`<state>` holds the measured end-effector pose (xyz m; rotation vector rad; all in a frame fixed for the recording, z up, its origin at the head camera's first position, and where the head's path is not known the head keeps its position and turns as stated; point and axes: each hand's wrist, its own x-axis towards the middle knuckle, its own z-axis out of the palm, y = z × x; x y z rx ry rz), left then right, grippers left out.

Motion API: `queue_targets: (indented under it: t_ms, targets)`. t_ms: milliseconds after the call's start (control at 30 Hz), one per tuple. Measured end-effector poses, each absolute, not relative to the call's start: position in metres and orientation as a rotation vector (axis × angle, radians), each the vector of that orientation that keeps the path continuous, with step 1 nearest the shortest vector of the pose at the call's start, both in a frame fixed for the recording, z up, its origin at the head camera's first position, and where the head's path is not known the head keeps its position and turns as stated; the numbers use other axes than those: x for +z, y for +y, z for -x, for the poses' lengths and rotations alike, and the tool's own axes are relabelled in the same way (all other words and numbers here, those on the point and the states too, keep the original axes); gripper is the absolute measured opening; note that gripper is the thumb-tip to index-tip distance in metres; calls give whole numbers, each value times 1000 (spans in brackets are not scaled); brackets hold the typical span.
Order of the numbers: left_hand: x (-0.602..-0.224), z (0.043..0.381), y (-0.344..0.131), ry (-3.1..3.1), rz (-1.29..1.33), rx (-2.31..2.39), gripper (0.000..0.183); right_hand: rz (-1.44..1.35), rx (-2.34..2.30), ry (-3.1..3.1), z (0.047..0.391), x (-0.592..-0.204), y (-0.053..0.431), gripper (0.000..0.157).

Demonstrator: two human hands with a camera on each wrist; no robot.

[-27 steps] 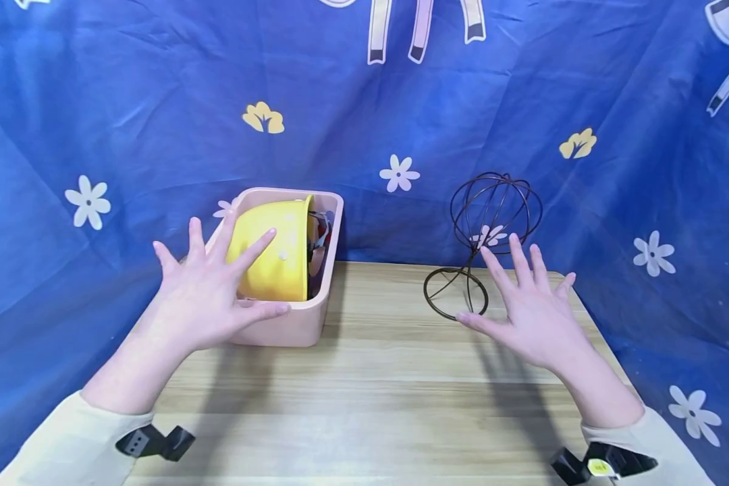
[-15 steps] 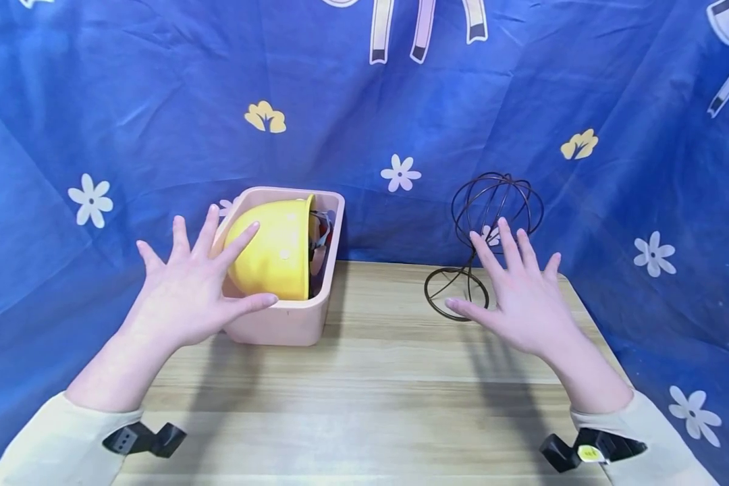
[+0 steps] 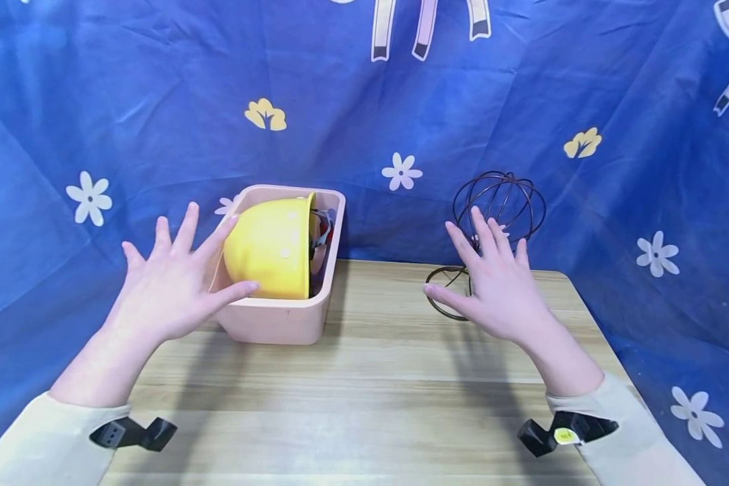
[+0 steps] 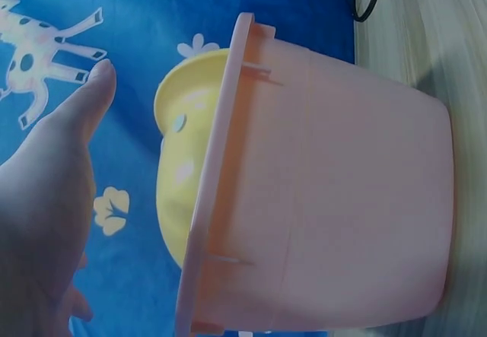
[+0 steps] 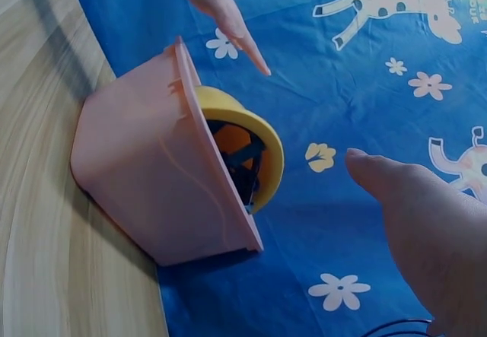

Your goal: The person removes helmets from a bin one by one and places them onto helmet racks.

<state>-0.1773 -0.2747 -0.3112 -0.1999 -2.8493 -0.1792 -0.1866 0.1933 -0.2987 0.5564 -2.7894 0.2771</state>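
Observation:
My left hand (image 3: 169, 287) hovers with spread fingers at the left side of a pink plastic bin (image 3: 279, 322), touching nothing that I can make out. In the bin a yellow hard hat (image 3: 267, 250) lies on its side, its inner straps facing right; the right wrist view shows its brim (image 5: 270, 154) sticking out above the rim. Over on the right, my right hand (image 3: 503, 293) is held in the air, fingers spread and holding nothing. It partly covers a dark wire stand (image 3: 530, 196) with a round cage top and a ring base.
The bin and the wire stand are at the back of a wooden table (image 3: 364, 385). Behind them hangs a blue patterned cloth (image 3: 340, 121), which also runs along both sides. Something reddish inside the bin is mostly hidden by the hard hat.
Both hands have drifted left, still spread. The left hand now covers less of the hard hat, and the right hand covers more of the wire stand. The bin and stand stay in place.

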Motion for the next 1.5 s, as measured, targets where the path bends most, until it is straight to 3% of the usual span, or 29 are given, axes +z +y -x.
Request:
queue_targets:
  t_ms: [1500]
  targets:
    - [-342,200,-327,-2832,32,-574,86,-804,984,-2621,217,-301,106,87]
